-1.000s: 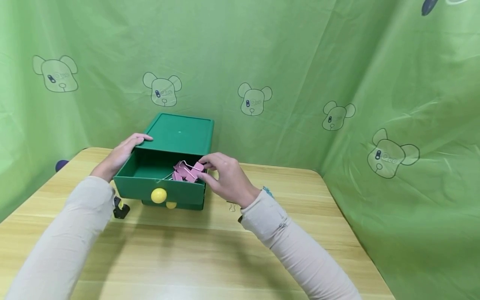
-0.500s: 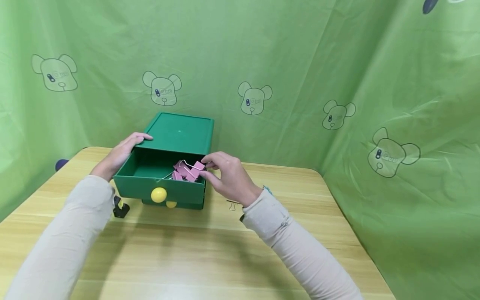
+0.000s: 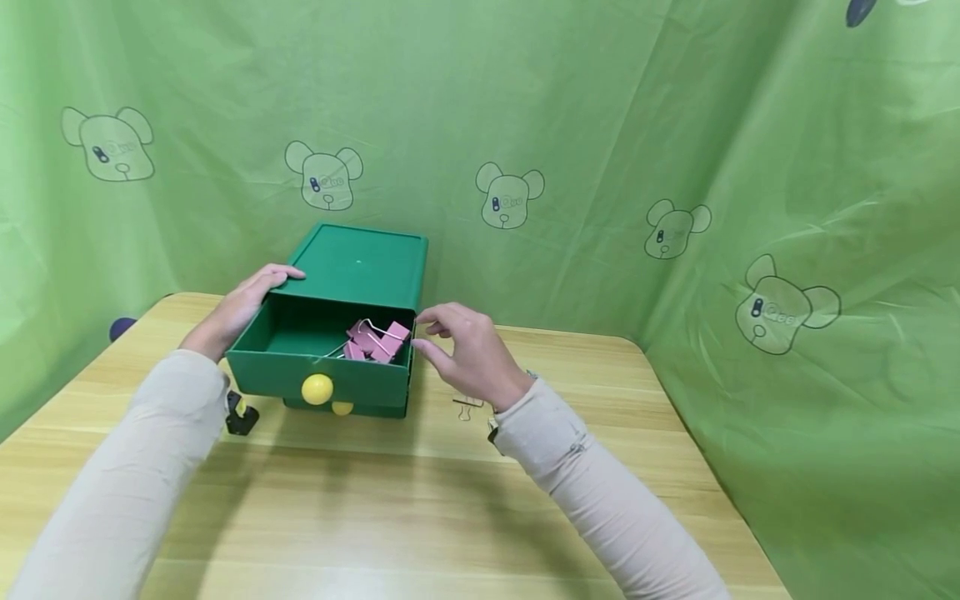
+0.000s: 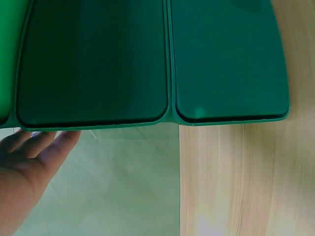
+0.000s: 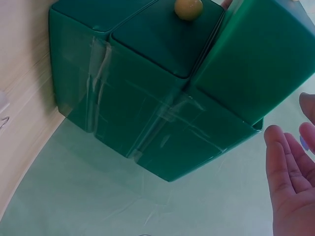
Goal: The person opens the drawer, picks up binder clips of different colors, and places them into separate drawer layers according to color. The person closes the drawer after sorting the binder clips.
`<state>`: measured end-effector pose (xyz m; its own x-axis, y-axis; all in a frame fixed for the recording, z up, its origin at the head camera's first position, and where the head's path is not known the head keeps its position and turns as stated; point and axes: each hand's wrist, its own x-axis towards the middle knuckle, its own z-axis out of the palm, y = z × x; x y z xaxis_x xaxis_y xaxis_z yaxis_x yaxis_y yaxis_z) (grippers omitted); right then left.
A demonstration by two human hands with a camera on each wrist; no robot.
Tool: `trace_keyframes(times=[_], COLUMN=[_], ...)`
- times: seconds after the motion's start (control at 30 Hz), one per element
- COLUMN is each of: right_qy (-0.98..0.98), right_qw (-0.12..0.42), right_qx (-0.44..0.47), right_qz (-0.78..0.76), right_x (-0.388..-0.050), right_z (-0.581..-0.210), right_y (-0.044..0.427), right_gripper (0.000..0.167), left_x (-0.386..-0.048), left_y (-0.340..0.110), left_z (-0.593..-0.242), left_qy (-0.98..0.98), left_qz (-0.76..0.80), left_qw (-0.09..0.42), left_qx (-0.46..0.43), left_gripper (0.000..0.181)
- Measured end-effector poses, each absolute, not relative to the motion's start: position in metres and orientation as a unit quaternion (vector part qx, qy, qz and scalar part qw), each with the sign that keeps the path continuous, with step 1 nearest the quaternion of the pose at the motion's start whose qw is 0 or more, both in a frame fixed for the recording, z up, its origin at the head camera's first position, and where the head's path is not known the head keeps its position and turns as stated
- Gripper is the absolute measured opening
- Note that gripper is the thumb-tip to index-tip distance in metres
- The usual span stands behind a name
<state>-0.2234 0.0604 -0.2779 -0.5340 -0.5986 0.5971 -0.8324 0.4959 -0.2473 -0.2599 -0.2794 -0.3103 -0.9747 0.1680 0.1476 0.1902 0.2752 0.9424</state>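
A green drawer cabinet point(image 3: 360, 258) stands toward the back left of the table. Its top drawer point(image 3: 258, 377), with a yellow knob point(image 3: 317, 389), is pulled out. Pink binder clips point(image 3: 390, 338) with silver wire handles lie heaped in the drawer's right part. My left hand point(image 3: 238, 310) rests on the cabinet's top left edge; in the left wrist view its fingertips touch the cabinet's upper rim. Just outside the drawer's right wall, my right hand point(image 3: 474, 354) hovers with thumb and fingers apart, holding nothing. In the right wrist view its fingers point(image 5: 281, 167) are fairly straight.
On the wooden table point(image 3: 360, 517), a binder clip point(image 3: 467, 403) lies below my right hand, partly hidden. A small black and yellow thing point(image 3: 242, 417) sits near my left sleeve. Green printed cloth point(image 3: 420, 100) hangs close behind the cabinet and at the right.
My right hand has let go of a pink binder clip and drawn back to the right, out of the drawer. The clip stays in the heap. My left hand has not moved.
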Motion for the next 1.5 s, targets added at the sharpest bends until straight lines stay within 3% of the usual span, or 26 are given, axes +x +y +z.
trace_keyframes(times=[1.5], right_qy=[-0.874], right_qw=[0.22], right_qx=[0.328], right_qz=[0.283], right_x=[-0.237], right_z=[-0.296], right_y=[0.116], right_gripper=[0.023], left_x=[-0.256], left_y=[-0.277], left_z=[-0.308], left_qy=[-0.793], left_qz=[-0.6], left_qw=[-0.002], left_qx=[-0.108], left_gripper=[0.04])
